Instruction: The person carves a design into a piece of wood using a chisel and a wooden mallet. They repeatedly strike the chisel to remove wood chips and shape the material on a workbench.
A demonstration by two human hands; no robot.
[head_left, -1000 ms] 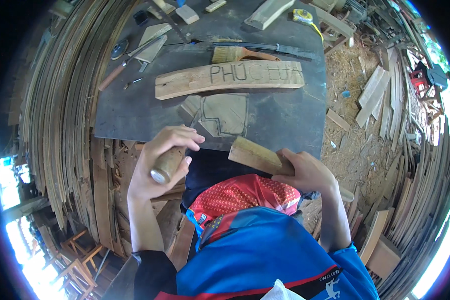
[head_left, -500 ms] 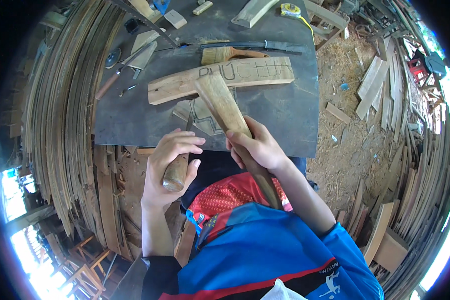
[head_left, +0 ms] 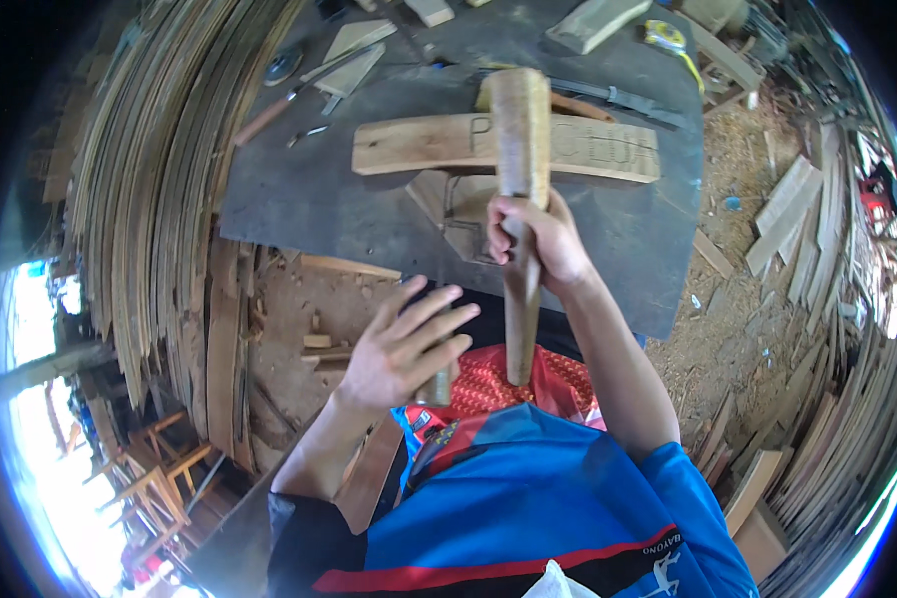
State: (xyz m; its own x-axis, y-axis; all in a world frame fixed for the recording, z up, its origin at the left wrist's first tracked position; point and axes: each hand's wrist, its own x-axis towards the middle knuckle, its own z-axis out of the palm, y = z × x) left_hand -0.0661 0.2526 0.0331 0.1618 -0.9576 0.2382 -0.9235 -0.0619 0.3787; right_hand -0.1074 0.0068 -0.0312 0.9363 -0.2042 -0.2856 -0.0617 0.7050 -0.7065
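On the tabletop (head_left: 289,211) lies the board (head_left: 471,152), part worked, I judge: its right-hand letters are only thin lines. The mallet (head_left: 524,145), slanted earlier, now points straight across the board. Nearer me than the board, my right hand (head_left: 550,239) grasps it; my left hand (head_left: 397,359), fingers newly spread, partly hides a handle (head_left: 434,388), grip unclear.
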